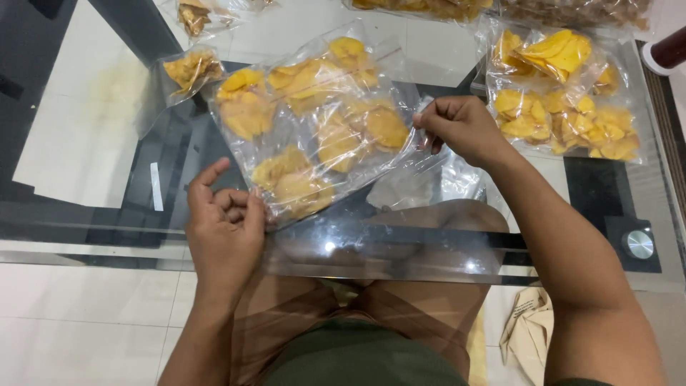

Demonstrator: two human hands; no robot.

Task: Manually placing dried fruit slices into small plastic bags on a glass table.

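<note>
Two hands pinch one clear bag of yellow chips over a glass desk.

Left hand (225, 221) clamps the bag (314, 125) at its near left corner, thumb and fingers closed on the plastic; right hand (457, 129) grips its right edge, fingers curled together on the film. The bag lies flat at the desk's (107, 129) middle, stretched between them. A smaller chip bag (189, 70) sits just left of it, a fuller one (564, 96) lies right of the right hand, and more bags line the far edge.
</note>
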